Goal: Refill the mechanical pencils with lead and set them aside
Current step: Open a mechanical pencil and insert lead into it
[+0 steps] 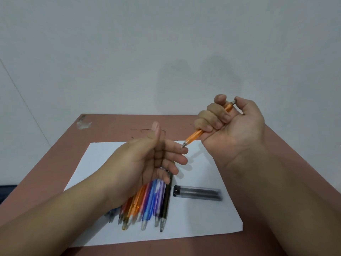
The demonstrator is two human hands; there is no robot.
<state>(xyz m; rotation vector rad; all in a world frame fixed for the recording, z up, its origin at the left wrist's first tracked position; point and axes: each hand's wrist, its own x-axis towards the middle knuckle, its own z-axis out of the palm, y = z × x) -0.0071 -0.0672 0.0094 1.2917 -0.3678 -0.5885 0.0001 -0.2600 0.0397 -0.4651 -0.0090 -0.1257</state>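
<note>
Orange plastic is catching the light as we are gripping one mechanical pencil in our right hand, the fingers curled tight round its barrel and the thumb pressing on its cap end. The pencil is slanting down to the left, its tip touching the index fingertip of our left hand. That hand is hanging open above the worktop, thumb raised, fingers loosely bent and holding nothing. Beneath it, a row of coloured pencils is lying side by side on a white sheet of paper, tips pointing toward us. Just to their right, a dark lead case is lying on the same sheet, apart from both hands.
</note>
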